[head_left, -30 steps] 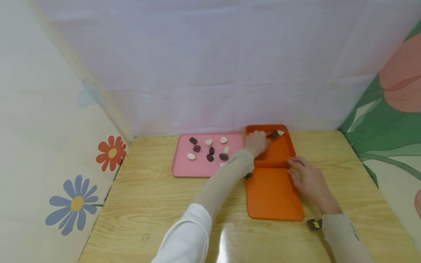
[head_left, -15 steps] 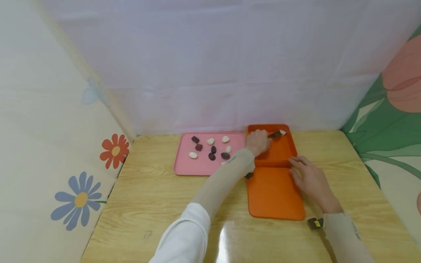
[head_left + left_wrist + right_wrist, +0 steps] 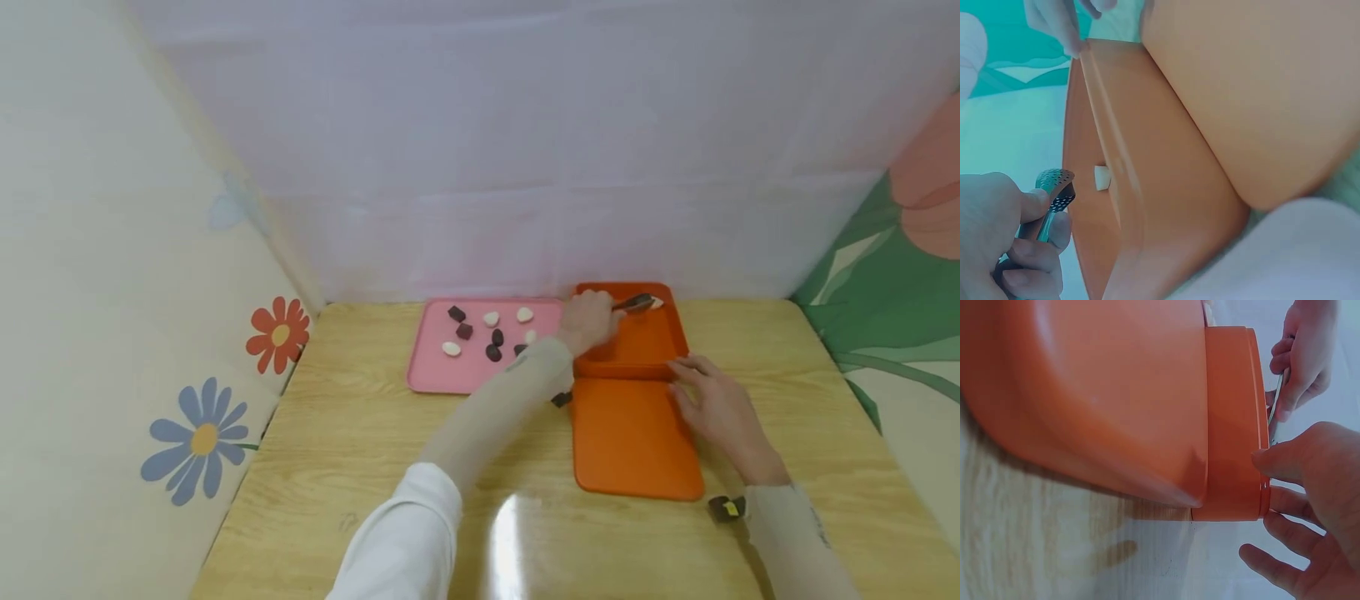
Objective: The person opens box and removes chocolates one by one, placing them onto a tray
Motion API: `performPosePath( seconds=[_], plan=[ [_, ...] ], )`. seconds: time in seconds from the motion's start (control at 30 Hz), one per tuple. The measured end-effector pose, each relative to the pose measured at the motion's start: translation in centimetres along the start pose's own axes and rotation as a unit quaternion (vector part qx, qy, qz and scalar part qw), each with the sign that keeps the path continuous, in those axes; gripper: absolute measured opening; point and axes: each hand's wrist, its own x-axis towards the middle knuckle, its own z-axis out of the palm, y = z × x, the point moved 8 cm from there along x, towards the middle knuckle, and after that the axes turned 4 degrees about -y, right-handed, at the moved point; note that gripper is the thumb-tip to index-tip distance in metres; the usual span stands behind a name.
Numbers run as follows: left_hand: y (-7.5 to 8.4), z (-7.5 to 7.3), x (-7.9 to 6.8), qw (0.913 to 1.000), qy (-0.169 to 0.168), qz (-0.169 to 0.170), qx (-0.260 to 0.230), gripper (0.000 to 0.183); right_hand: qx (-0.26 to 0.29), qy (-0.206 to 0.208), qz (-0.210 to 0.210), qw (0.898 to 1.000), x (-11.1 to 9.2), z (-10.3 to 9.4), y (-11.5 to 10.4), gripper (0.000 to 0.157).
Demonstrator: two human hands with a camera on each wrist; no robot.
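Observation:
My left hand (image 3: 588, 323) is over the left part of an orange box (image 3: 637, 342) and grips a pair of tongs (image 3: 1054, 184) with perforated heads. The tongs point right into the box. Just past their heads a small white piece (image 3: 1102, 177) is in the box, apart from them in the left wrist view. My right hand (image 3: 720, 412) holds the box's front right corner, thumb on the front wall (image 3: 1232, 431) and fingers round the side. A flat orange lid (image 3: 637, 437) extends from the box's front edge towards me.
Left of the box is a pink tray (image 3: 442, 375) with several white and dark pieces; my left forearm hides part of it. A white cloth (image 3: 450, 150) hangs behind the wooden table (image 3: 375, 442). Flower-painted panels stand at both sides.
The head view has turned slightly left, so everything sits further right. Less of the white piece shows beyond the tongs' heads now. Both hands keep nearly the same places at the box.

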Motion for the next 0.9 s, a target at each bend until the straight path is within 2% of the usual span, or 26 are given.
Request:
performPosePath(
  seconds=[0.17,0.43,0.67,0.9],
  plan=[
    [-0.4,-0.2,-0.7,0.9996,-0.014,0.016,-0.017,0.034,0.002,0.001,0.001,1.0,-0.1,-0.3,0.0,0.04],
    [-1.1,-1.0,-1.9,0.998,0.003,0.057,-0.028,0.034,0.003,-0.009,0.007,1.0,-0.3,-0.3,0.0,0.04],
    [-1.1,-2.1,-2.9,0.9976,0.011,0.068,-0.011,0.032,0.001,-0.015,0.011,1.0,-0.2,-0.1,0.0,0.04],
    [-1.5,-3.1,-4.3,0.9962,0.014,0.083,-0.021,0.028,0.003,-0.016,0.015,1.0,0.0,-0.2,-0.1,0.04]
  ],
)
